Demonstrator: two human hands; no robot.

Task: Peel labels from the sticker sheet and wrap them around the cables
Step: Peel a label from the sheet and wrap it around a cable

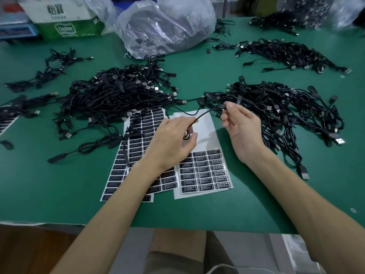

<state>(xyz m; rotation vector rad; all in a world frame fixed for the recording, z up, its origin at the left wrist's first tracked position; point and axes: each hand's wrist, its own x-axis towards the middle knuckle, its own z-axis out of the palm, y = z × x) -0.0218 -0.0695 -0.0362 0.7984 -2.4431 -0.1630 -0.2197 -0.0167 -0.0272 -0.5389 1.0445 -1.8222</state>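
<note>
A thin black cable (205,113) stretches between my two hands above the sticker sheets. My left hand (173,139) grips the cable's coiled part, with a loop showing under its fingers. My right hand (239,123) pinches the cable's small black controller end (221,107) between thumb and fingertips. Under my hands lies a white sticker sheet (205,171); its top half is bare and rows of black labels fill the lower half. A fuller sheet of black labels (138,151) lies to its left, partly beneath my left forearm.
A big pile of black USB cables (118,91) lies behind the sheets on the green table (59,184). Another pile (280,111) sits right of my right hand, smaller heaps further back. Clear plastic bags (166,24) and a carton (65,16) stand at the back.
</note>
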